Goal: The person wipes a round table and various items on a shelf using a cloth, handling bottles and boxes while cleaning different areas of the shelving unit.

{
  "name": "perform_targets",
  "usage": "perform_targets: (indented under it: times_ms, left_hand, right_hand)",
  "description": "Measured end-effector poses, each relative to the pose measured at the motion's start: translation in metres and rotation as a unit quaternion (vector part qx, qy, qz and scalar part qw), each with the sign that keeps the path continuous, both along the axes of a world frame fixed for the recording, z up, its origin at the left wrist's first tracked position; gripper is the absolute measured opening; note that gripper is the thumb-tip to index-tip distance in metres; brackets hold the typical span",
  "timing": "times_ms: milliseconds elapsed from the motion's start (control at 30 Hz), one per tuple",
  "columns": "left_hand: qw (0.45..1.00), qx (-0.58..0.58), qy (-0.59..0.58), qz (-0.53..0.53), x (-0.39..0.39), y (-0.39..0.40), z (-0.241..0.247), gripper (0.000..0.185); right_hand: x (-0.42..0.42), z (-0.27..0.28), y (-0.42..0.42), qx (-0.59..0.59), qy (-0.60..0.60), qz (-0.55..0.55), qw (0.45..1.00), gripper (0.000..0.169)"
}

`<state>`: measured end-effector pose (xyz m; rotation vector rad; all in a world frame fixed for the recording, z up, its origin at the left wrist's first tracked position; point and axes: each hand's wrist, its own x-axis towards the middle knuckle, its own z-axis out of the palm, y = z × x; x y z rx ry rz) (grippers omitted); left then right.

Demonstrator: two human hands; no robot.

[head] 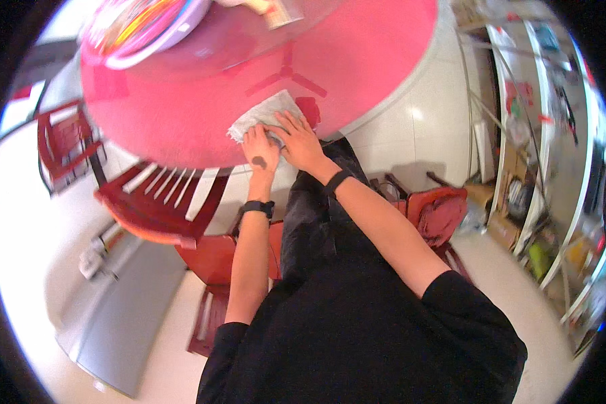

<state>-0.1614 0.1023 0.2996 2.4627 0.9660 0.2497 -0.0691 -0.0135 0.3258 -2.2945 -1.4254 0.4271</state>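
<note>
A white cloth (267,115), folded into a flat pad, lies at the near edge of a round table (171,111) with a pink-red top. My left hand (259,146) holds the cloth's near edge, fingers pointing away from me. Over its right part rests my right hand (303,144), with the fingers slightly spread across the fabric and the thumb towards my left hand. The two hands almost touch. My palms hide the cloth's near side. A dark red patch (309,112) shows just right of the cloth.
A clear turntable (217,50) bears a lilac basin (182,33) of brightly coloured items, blurred. Wooden chairs stand at the left (156,207) and far left (65,144). A red-seated chair (439,212) is at right, near crowded shelves (530,136). A grey panel (131,308) lies lower left.
</note>
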Motion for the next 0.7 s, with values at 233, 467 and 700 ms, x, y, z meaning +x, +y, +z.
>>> perform_targets:
  times_ms: [233, 467, 700]
  left_hand:
    - [0.972, 0.039, -0.185, -0.136, 0.141, -0.156, -0.085, 0.048]
    - [0.935, 0.065, -0.037, -0.347, -0.046, -0.108, -0.268, 0.064]
    - [0.899, 0.079, -0.033, -0.429, -0.061, -0.092, -0.284, 0.069]
  right_hand:
    - [0.07, -0.085, -0.15, 0.058, -0.032, -0.257, 0.964, 0.043]
    - [-0.154, -0.32, -0.114, 0.135, -0.011, -0.378, 0.916, 0.044]
    - [-0.19, -0.364, -0.095, 0.259, 0.012, -0.437, 0.862, 0.042]
